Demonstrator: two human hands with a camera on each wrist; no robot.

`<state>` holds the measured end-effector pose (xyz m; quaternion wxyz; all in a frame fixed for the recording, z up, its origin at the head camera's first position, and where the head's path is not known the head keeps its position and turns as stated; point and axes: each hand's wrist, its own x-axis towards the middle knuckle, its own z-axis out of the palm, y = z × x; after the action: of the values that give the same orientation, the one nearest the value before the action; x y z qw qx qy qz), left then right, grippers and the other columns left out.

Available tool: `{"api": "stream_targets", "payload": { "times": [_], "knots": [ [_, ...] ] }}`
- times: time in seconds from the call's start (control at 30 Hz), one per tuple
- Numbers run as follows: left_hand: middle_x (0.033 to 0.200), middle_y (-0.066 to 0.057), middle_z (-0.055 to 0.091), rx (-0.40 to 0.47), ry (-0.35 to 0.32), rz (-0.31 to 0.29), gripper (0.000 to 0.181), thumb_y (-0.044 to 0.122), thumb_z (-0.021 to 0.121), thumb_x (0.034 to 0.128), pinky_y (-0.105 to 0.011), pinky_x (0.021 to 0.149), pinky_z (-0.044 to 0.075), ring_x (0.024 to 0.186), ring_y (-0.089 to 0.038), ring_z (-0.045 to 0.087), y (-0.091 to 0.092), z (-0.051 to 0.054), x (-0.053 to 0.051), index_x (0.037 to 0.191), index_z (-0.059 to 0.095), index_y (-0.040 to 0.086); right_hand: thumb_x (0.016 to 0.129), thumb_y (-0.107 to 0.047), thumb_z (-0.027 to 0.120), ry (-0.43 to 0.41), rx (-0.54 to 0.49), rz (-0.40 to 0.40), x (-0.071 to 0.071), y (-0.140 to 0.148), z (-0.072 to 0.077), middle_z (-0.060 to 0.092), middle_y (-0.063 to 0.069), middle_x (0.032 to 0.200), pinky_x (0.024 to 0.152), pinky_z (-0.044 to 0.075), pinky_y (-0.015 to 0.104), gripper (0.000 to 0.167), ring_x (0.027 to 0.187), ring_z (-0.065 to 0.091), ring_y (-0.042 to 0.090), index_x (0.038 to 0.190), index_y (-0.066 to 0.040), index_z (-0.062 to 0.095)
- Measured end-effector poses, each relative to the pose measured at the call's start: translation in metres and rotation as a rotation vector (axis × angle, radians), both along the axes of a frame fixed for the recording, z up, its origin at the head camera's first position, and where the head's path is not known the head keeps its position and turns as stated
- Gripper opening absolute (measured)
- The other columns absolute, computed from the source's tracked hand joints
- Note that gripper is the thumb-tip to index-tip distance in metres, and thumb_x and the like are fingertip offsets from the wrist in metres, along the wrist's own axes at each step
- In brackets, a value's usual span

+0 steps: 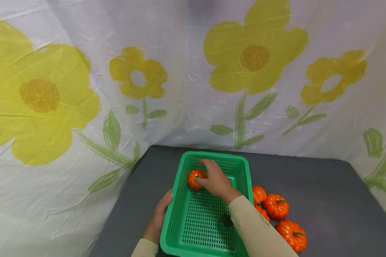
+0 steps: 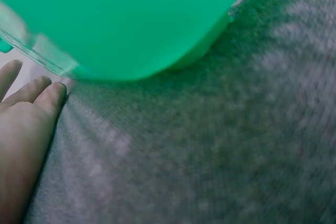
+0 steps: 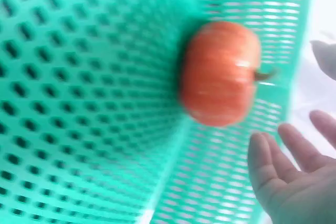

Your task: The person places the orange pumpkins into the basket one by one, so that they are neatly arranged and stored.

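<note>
A green plastic basket (image 1: pixel 209 217) with slotted walls and floor stands on the dark grey table. Inside it, at the far left corner, sits a small shiny orange pumpkin (image 3: pixel 220 74) with a green stem. Over that pumpkin reaches my right hand (image 1: pixel 216 180), its fingers spread and, in the right wrist view, apart from the pumpkin. My left hand (image 1: pixel 161 214) is at the outside of the basket's left wall. In the left wrist view its fingers (image 2: pixel 50 98) look fairly straight and lie against the basket's side; the thumb is hidden there.
Several more orange pumpkins (image 1: pixel 276 206) lie on the table (image 1: pixel 328 200) just right of the basket, partly behind the right sleeve. A white curtain (image 1: pixel 180 107) with yellow flowers hangs around the table's back and sides. A dark patch (image 1: pixel 226 220) shows beside the right sleeve.
</note>
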<state>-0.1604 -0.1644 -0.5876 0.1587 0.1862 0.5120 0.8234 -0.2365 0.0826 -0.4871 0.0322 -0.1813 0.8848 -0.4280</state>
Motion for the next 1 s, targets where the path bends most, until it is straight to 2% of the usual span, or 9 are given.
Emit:
{"api": "stream_targets", "payload": {
  "times": [0.17, 0.33, 0.67, 0.8, 1.0],
  "knots": [
    [0.17, -0.026, 0.032, -0.016, -0.035, 0.049, 0.063, 0.032, 0.025, 0.12, -0.051, 0.119, 0.042, 0.15, -0.041, 0.041, 0.002, 0.0, 0.003, 0.174, 0.012, 0.003, 0.105, -0.021, 0.079, 0.003, -0.055, 0.041, 0.006, 0.002, 0.016, 0.047, 0.014, 0.162, 0.114, 0.046, 0.057, 0.069, 0.145, 0.048, 0.04, 0.163, -0.005, 0.046],
    [0.168, -0.027, 0.035, -0.009, -0.067, 0.049, 0.063, 0.034, 0.024, 0.1199, -0.054, 0.117, 0.044, 0.147, -0.042, 0.045, 0.002, 0.001, 0.004, 0.174, 0.014, 0.003, 0.105, -0.021, 0.079, 0.0, -0.068, 0.042, 0.013, 0.003, 0.03, 0.048, 0.014, 0.161, 0.109, 0.049, 0.056, 0.067, 0.139, 0.053, 0.04, 0.162, -0.006, 0.048],
    [0.17, -0.028, 0.03, -0.018, -0.029, 0.05, 0.063, 0.032, 0.026, 0.1193, -0.052, 0.119, 0.043, 0.15, -0.042, 0.042, 0.001, -0.004, 0.003, 0.174, 0.015, 0.004, 0.103, -0.025, 0.08, 0.04, -0.112, 0.022, 0.015, 0.02, 0.053, 0.053, 0.014, 0.153, 0.106, 0.051, 0.057, 0.067, 0.135, 0.056, 0.042, 0.16, -0.004, 0.05],
    [0.167, -0.028, 0.035, -0.018, -0.04, 0.07, 0.063, 0.033, 0.027, 0.1193, -0.05, 0.117, 0.045, 0.147, -0.041, 0.046, 0.002, -0.004, 0.003, 0.174, 0.019, 0.004, 0.105, -0.024, 0.079, 0.051, -0.128, 0.022, 0.015, 0.027, 0.057, 0.051, 0.017, 0.153, 0.106, 0.051, 0.058, 0.067, 0.134, 0.056, 0.042, 0.16, -0.004, 0.048],
    [0.169, -0.028, 0.033, -0.021, -0.026, 0.051, 0.063, 0.032, 0.025, 0.1191, -0.052, 0.119, 0.043, 0.149, -0.043, 0.043, 0.002, -0.002, 0.004, 0.174, 0.016, 0.003, 0.104, -0.024, 0.079, 0.047, -0.171, 0.002, 0.017, 0.039, 0.062, 0.05, 0.017, 0.155, 0.105, 0.051, 0.06, 0.065, 0.134, 0.055, 0.045, 0.16, -0.006, 0.05]
  ]
}}
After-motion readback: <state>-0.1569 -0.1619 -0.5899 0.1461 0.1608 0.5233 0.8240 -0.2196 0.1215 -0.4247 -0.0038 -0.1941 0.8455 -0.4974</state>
